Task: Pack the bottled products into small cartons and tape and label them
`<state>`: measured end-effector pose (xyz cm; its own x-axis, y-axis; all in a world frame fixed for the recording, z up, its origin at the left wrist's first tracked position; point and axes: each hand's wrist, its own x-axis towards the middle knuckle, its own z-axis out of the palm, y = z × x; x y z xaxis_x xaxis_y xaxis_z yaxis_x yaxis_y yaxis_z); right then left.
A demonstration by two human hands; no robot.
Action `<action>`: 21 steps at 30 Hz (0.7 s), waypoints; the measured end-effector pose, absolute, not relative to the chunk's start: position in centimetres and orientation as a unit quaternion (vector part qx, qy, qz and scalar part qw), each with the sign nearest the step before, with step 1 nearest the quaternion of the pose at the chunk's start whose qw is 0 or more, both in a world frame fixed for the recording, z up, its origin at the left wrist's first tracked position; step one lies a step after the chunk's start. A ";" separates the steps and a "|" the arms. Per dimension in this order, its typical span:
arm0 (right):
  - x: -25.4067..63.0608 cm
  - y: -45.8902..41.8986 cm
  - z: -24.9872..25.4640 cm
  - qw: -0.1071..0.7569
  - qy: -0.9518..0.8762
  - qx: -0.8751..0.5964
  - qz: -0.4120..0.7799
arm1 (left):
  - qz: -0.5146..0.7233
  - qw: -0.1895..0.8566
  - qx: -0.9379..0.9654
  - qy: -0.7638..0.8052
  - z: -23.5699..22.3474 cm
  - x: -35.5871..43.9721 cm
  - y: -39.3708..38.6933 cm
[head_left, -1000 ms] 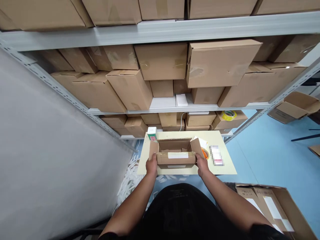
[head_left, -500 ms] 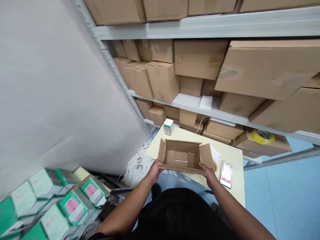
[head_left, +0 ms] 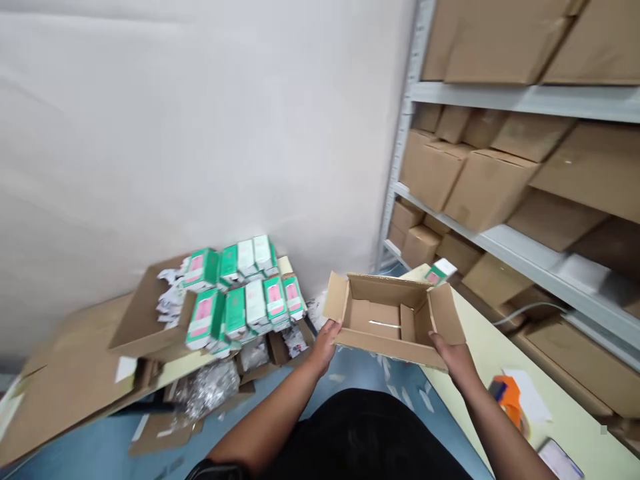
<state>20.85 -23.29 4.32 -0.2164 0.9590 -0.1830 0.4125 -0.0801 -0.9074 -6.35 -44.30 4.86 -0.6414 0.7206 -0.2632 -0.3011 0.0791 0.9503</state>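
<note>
An open cardboard box (head_left: 393,341) with its end flaps spread outward is held up between my hands. Inside, only its bare bottom and folded inner flaps show. My left hand (head_left: 325,345) grips its near left corner, fingers partly hidden below. At the near right corner my right hand (head_left: 453,353) has its thumb over the edge beneath the flap. Just behind the box's right end, a small green and white box (head_left: 440,272) sits on the cream table (head_left: 487,340).
Green and white boxes (head_left: 255,303) stand in rows at left, beside a carton (head_left: 150,307) of crumpled paper. Shelving (head_left: 500,103) packed with cartons rises at right. An orange tape dispenser (head_left: 510,400) and a phone (head_left: 560,460) lie on the table. Paper scraps (head_left: 385,370) litter the floor.
My view has swung left, bringing the rows of green and white boxes fully into sight. The open cardboard box has come along in both hands, away from over the table toward the left.
</note>
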 end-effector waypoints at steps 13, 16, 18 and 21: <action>-0.2 -37.4 10.5 0.276 -0.737 -0.399 0.470 | 0.698 0.242 0.217 0.638 9.8 -20.5 -68.6; -3.2 -39.7 11.3 0.266 -0.741 -0.396 0.472 | 0.699 0.207 0.163 0.665 9.6 -23.7 -72.8; -4.9 -40.5 11.7 0.261 -0.743 -0.390 0.476 | 0.693 0.174 0.129 0.688 9.5 -26.1 -75.3; -7.4 -41.0 12.2 0.254 -0.755 -0.362 0.485 | 0.663 0.109 0.108 0.733 10.1 -29.9 -78.6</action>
